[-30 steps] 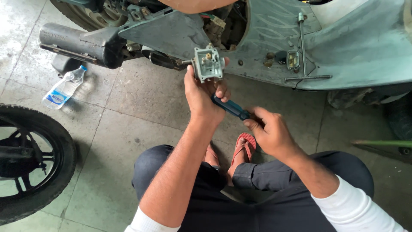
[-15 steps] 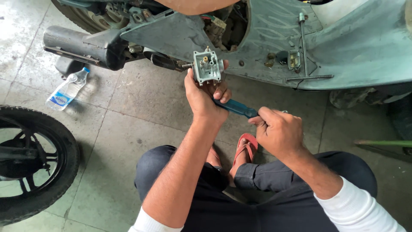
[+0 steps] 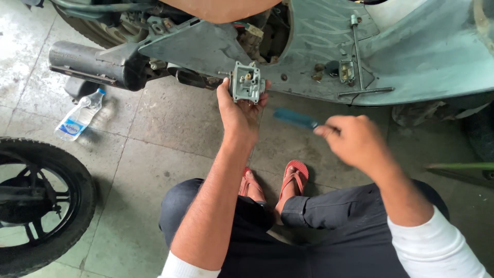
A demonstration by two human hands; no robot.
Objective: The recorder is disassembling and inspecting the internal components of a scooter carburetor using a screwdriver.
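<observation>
The left hand (image 3: 239, 110) grips the carburetor (image 3: 247, 82) from below, raised before the scooter (image 3: 422, 56), while the right hand (image 3: 355, 141) clasps a blue tool (image 3: 296, 118); a careless jab could likely knock the part onto the floor (image 3: 154, 134)

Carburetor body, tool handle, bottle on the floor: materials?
Carburetor body: looks like cast metal, dull grey and matte, with brass-coloured fittings on top. Tool handle: probably plastic, translucent blue, though motion-blurred. Bottle: clear plastic, see-through walls, blue cap.
</observation>
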